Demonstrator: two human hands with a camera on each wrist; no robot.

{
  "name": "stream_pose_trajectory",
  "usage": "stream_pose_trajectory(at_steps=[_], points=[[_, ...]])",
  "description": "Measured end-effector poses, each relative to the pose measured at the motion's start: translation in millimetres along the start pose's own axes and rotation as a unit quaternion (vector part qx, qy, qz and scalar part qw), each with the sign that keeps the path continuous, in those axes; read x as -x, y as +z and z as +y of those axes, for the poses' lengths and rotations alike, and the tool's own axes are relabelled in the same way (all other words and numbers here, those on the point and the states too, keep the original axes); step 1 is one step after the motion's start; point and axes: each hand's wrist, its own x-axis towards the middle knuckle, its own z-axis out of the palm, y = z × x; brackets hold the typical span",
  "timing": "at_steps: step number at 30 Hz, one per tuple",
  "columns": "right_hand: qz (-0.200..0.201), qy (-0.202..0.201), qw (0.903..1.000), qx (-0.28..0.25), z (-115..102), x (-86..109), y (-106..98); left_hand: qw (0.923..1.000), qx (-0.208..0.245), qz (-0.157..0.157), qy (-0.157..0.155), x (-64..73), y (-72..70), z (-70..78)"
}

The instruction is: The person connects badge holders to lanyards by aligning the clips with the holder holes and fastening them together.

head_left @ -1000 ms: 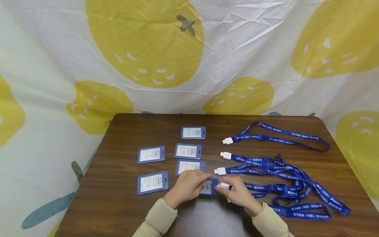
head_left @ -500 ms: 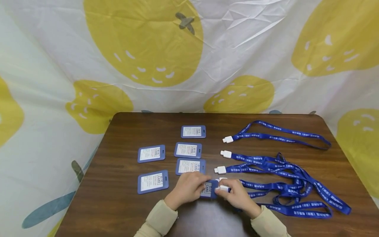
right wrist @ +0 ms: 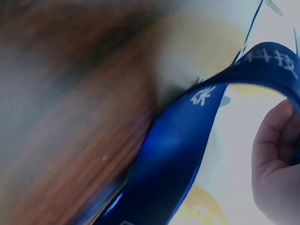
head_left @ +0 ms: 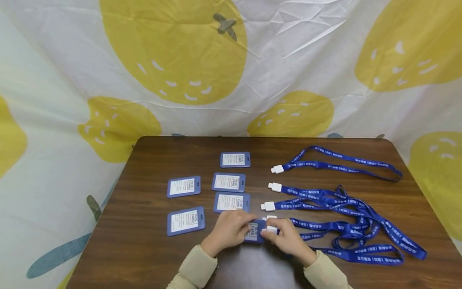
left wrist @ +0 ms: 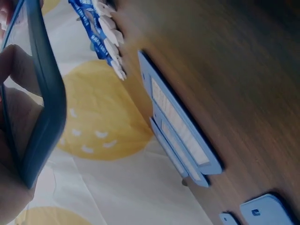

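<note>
In the head view my left hand [head_left: 229, 228] grips a blue ID card holder [head_left: 254, 233] by its left part, fingers covering much of it. The left wrist view has the holder's dark blue edge [left wrist: 52, 89] up close, raised and tilted. From the right, my right hand [head_left: 290, 239] pinches the white clip [head_left: 270, 230] of a blue lanyard at the holder's slotted end. Fingers hide whether clip and slot are joined. That lanyard's printed strap [right wrist: 168, 145] curves past my right hand in the right wrist view.
Several blue card holders [head_left: 185, 221] lie flat at the left and middle of the brown table [head_left: 130, 257]. To the right, several blue lanyards [head_left: 325, 196] with white clips [head_left: 268, 206] are spread, some overlapping. A fruit-print cloth [head_left: 202, 120] hangs behind the table.
Both hands have shifted slightly toward the near edge with the card holder and clip. Another lanyard's white clip now shows behind my right hand. Both holds are unchanged.
</note>
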Motion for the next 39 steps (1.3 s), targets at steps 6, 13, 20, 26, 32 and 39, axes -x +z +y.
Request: stream_pose_trajectory(at_steps=[6, 13, 20, 26, 32, 39], points=[[-0.014, 0.005, 0.9999, 0.000, 14.2, 1.7, 4.5, 0.9998, 0.002, -0.017, -0.006, 2.5, -1.0, 0.7], [-0.077, 0.034, 0.9960, -0.032, 36.2, 6.5, 6.9, 0.9959, 0.034, -0.080, -0.024, 6.9, -0.3, 0.3], [-0.166, 0.044, 0.9850, -0.013, 35.8, 12.1, -4.5, 0.9813, 0.083, -0.161, -0.066, 10.1, 4.2, -1.8], [-0.243, 0.037, 0.9620, 0.118, 35.2, 22.8, -19.5, 0.9748, 0.060, -0.202, -0.073, 12.0, 6.4, -3.8], [-0.271, 0.031, 0.9388, 0.210, 37.5, 34.1, -34.0, 0.9703, 0.040, -0.220, -0.093, 17.6, 11.7, -8.0], [-0.263, 0.082, 0.9344, 0.226, 41.6, 42.8, -43.8, 0.9677, 0.047, -0.214, -0.124, 21.4, 17.5, -10.9]])
